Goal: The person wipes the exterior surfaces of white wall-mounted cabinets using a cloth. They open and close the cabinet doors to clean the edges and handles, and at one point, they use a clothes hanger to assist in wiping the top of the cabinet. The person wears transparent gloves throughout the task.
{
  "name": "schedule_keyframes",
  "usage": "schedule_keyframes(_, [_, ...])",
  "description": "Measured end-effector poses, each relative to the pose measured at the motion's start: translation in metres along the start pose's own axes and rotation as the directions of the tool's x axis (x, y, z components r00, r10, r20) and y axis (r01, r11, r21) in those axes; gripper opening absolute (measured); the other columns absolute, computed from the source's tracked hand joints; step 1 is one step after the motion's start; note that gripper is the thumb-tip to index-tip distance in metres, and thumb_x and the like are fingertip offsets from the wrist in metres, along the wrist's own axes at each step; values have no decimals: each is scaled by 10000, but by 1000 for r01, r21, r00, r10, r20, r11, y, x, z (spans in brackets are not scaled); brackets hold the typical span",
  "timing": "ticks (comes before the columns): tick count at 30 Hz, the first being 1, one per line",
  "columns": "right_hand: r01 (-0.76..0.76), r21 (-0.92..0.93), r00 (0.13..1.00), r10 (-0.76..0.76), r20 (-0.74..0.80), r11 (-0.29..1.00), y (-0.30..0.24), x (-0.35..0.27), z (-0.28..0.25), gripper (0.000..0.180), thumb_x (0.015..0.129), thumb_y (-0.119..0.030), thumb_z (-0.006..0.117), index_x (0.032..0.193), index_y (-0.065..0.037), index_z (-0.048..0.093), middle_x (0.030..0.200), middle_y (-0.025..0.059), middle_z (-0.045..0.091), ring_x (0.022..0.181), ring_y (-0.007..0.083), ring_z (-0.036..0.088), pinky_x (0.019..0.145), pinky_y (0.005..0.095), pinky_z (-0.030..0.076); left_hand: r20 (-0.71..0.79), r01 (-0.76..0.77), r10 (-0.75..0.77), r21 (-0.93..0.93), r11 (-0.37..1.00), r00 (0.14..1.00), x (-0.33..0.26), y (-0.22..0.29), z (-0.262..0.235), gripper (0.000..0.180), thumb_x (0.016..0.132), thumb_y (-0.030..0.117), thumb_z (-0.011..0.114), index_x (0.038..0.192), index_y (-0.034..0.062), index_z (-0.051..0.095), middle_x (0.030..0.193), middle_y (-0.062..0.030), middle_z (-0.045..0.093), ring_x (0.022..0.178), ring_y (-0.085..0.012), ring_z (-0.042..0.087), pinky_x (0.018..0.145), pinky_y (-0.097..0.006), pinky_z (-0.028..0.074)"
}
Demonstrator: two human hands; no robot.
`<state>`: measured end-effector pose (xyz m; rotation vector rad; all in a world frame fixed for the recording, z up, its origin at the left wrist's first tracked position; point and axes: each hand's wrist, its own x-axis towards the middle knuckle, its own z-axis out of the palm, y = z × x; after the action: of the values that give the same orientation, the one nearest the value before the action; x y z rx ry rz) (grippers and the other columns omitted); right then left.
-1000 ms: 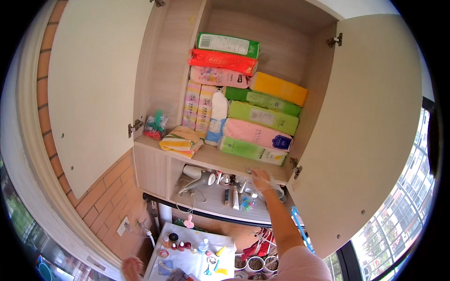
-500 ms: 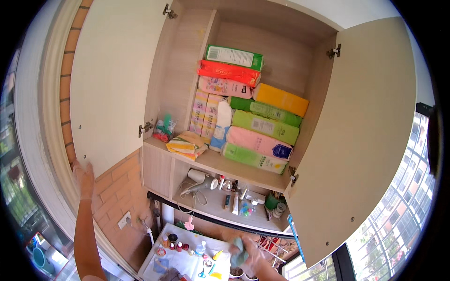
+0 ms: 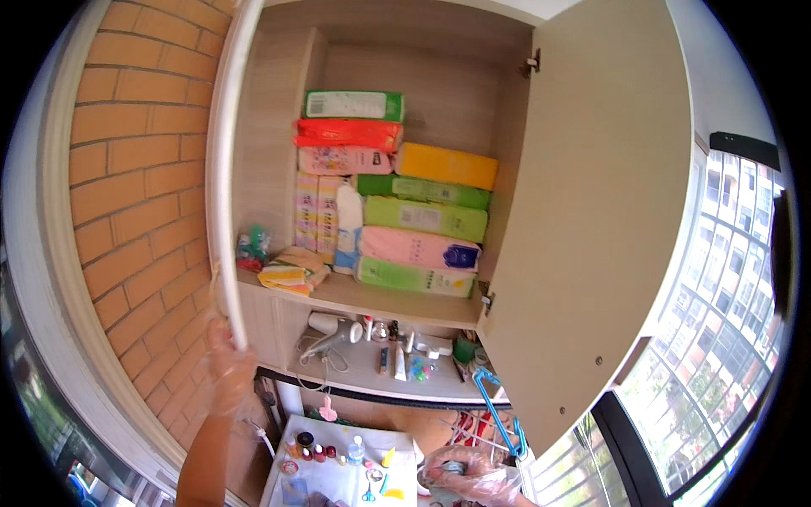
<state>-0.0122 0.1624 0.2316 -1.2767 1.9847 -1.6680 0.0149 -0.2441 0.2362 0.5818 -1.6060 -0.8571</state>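
My left hand (image 3: 230, 370), in a clear plastic glove, grips the lower corner of the left cabinet door (image 3: 226, 169), which now appears nearly edge-on. Low in the view, my right hand (image 3: 486, 480), also in a clear plastic glove, is closed round a crumpled grey-green cloth (image 3: 454, 466). It is beside the white table. The right cabinet door (image 3: 583, 211) hangs wide open. Between the doors, the upper shelf holds stacked tissue packs (image 3: 425, 218), a folded yellow-striped towel (image 3: 294, 270) and a small bag with red and green things (image 3: 253, 247).
On the lower shelf lie a hair dryer (image 3: 332, 331), tubes and small items. Blue hangers (image 3: 500, 414) hang beside the right door. Bottles, scissors (image 3: 369, 493) and other small things stand on the white table (image 3: 338, 429). A brick wall (image 3: 144, 194) is at left, a barred window (image 3: 676, 355) at right.
The left door has swung inward from wide open, with my left hand at its lower edge. My right hand with the cloth has moved slightly right and down. The view has shifted.
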Motion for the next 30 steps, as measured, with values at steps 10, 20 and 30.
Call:
schedule_keyframes(10, [440,-47,531,-302,-792,897,-75,-65,-66,180,803,-198,639,864,-51,556,702,71,508,707,188,548,628,290,448,58,-322,318,57,945,946,23,-7,152,645,684,51,681,1222,-33,336,1133,-238,427,1105,-390,415,963,-408,337])
schedule_keyframes(20, [190,-20,533,-120,-837,982,-56,-61,-123,468,805,-282,672,1168,-23,527,981,31,586,920,136,549,854,267,423,235,-334,356,-130,934,905,49,-28,204,636,717,4,674,1269,0,357,1125,-200,459,986,-304,509,819,-364,462])
schedule_keyframes(30, [-334,-799,661,-479,-577,500,1,-84,-160,363,888,-244,453,1154,-9,528,1149,125,503,991,160,501,825,289,407,662,207,-17,-209,956,749,16,-50,163,652,775,86,634,1347,41,324,1182,-142,485,1064,-205,491,849,-333,465])
